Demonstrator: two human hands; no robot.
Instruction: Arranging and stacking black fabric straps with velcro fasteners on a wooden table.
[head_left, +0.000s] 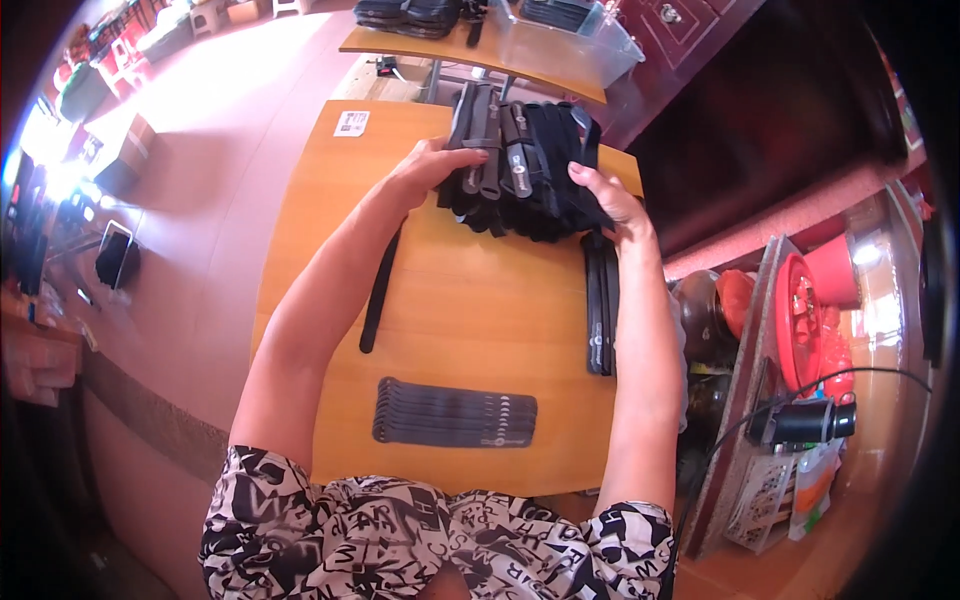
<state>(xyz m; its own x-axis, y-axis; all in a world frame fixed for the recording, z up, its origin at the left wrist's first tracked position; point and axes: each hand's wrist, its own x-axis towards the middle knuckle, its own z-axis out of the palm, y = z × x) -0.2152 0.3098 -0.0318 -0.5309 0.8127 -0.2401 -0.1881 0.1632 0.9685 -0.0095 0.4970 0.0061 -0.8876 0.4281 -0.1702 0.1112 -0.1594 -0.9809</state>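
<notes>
At the far end of the wooden table (470, 300), a heap of black straps (530, 165) sits close to the back edge, with bare orange-brown wood stretching open between it and the person's body. Beyond the table's left edge lies a wide pink floor; on the right edge the room is tight, crowded by a shelf with red plastic ware (810, 300).

Glossy black bands with small pale marks near their ends make up the heap, lying side by side and overlapping.

Left hand (430, 165) rests on the heap's left side, fingers curled over several bands; whether it pinches one I cannot tell. Right hand (610, 200) presses the heap's right side, fingers spread.

Nearer lie 1 single strap (380, 290), a short row (600, 310) by the right edge, and a flat fanned bundle (455, 412).
</notes>
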